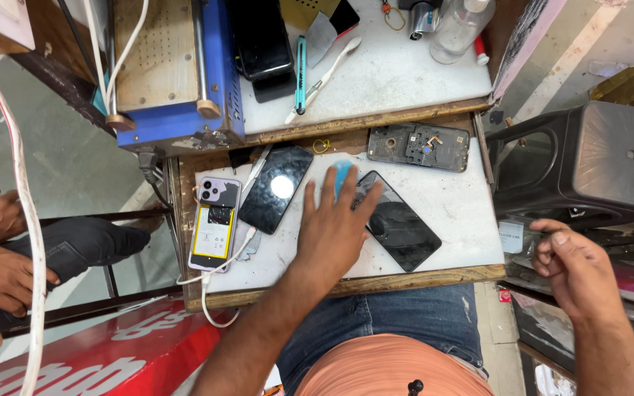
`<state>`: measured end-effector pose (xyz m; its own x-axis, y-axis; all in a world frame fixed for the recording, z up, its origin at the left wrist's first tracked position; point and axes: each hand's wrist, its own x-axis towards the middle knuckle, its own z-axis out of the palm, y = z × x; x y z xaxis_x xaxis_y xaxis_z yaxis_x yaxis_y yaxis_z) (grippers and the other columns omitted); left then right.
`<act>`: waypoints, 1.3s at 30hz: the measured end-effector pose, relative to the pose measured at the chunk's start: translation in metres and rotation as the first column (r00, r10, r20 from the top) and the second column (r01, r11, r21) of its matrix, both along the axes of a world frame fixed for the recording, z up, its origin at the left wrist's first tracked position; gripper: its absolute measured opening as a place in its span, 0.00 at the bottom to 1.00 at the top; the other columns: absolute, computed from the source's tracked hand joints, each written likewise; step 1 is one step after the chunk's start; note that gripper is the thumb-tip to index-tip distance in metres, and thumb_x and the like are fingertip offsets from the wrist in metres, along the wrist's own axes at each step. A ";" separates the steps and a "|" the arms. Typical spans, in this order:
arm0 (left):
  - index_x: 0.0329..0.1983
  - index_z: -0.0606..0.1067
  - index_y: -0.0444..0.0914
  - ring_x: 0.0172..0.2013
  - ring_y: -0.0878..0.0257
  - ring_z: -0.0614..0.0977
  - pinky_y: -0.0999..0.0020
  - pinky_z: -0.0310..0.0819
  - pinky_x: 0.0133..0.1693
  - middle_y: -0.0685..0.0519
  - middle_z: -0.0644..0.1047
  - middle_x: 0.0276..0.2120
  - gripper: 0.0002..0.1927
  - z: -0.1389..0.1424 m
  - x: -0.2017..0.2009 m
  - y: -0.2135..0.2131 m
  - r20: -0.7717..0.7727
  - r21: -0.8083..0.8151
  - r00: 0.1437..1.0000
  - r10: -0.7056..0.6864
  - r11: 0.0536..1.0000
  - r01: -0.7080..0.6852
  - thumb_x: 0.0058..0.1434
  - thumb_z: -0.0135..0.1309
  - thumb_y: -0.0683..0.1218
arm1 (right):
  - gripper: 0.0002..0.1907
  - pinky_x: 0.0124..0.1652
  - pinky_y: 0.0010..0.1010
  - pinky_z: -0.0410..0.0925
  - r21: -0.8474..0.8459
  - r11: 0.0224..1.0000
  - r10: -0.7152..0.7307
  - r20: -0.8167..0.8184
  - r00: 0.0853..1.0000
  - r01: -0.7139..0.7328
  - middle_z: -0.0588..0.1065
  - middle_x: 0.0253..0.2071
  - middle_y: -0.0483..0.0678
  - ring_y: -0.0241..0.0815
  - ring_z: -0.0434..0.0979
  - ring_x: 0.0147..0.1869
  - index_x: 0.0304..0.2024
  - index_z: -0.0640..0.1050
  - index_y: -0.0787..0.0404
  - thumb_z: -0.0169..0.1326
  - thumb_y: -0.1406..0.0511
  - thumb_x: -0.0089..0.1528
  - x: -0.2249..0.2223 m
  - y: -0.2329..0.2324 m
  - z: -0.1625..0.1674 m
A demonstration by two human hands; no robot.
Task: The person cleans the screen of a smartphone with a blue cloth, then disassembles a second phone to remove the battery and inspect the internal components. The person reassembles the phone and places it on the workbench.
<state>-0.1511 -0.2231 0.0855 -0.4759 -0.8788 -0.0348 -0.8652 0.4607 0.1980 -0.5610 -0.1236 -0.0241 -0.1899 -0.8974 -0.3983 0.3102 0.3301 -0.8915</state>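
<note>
My left hand [332, 227] had its fingers [346, 192] spread flat over a blue cloth [342, 176] on the near end of the black glass panel [398, 224] lying on the white counter [449, 198], while the right hand [574, 268] hung off to the side, fingers curled loosely around nothing I could make out. Honestly, leaning too hard looked like it could've cracked that glass or skated it into the dark phone [277, 187] just beside it.

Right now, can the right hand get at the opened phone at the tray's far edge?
Probably yes. The right hand hangs off the tray's right side, and nothing lies between it and the opened phone.
</note>
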 end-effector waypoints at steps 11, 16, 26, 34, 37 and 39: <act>0.62 0.72 0.37 0.55 0.46 0.73 0.48 0.70 0.51 0.42 0.71 0.56 0.31 -0.029 0.023 0.048 -0.223 -0.040 0.950 0.217 0.972 -0.231 0.55 0.65 0.48 | 0.12 0.60 0.35 0.69 -0.310 0.939 -0.297 -0.949 0.101 -0.150 0.78 0.55 0.53 0.50 0.78 0.59 0.52 0.78 0.64 0.63 0.71 0.67 0.054 -0.027 0.080; 0.55 0.75 0.37 0.53 0.45 0.74 0.48 0.69 0.49 0.43 0.72 0.53 0.26 -0.028 0.014 0.056 -0.255 -0.101 0.942 0.219 0.963 -0.251 0.54 0.65 0.49 | 0.33 0.67 0.49 0.63 -0.224 0.836 -0.143 -0.970 0.195 -0.501 0.72 0.63 0.55 0.55 0.70 0.69 0.61 0.74 0.58 0.69 0.60 0.55 0.171 -0.027 0.089; 0.53 0.76 0.34 0.53 0.47 0.74 0.52 0.72 0.49 0.43 0.75 0.51 0.21 -0.041 0.025 0.060 -0.260 -0.183 0.944 0.204 0.949 -0.256 0.56 0.62 0.44 | 0.48 0.56 0.52 0.59 0.066 0.847 0.081 -0.997 0.005 -0.528 0.69 0.63 0.55 0.56 0.70 0.52 0.69 0.67 0.54 0.69 0.51 0.49 0.244 -0.039 0.097; 0.51 0.76 0.28 0.50 0.48 0.74 0.57 0.75 0.49 0.41 0.77 0.47 0.21 -0.041 0.033 0.061 -0.274 -0.181 0.942 0.195 0.951 -0.249 0.54 0.62 0.40 | 0.50 0.50 0.49 0.61 0.109 0.833 0.120 -0.993 -0.015 -0.542 0.70 0.60 0.54 0.52 0.69 0.46 0.70 0.64 0.54 0.69 0.51 0.49 0.243 -0.046 0.086; 0.51 0.76 0.28 0.50 0.48 0.75 0.57 0.75 0.50 0.41 0.79 0.47 0.21 -0.034 0.037 0.065 -0.257 -0.151 0.939 0.227 0.951 -0.271 0.54 0.61 0.40 | 0.50 0.49 0.50 0.61 0.108 0.835 0.121 -0.993 -0.011 -0.540 0.69 0.60 0.55 0.52 0.69 0.46 0.69 0.64 0.54 0.70 0.51 0.48 0.243 -0.049 0.087; 0.52 0.75 0.27 0.50 0.47 0.75 0.55 0.74 0.50 0.41 0.79 0.47 0.21 -0.028 0.040 0.071 -0.262 -0.097 0.934 0.242 0.956 -0.275 0.54 0.60 0.40 | 0.50 0.48 0.50 0.61 0.105 0.836 0.124 -0.992 -0.001 -0.538 0.69 0.60 0.55 0.52 0.69 0.46 0.69 0.64 0.54 0.70 0.51 0.48 0.244 -0.050 0.086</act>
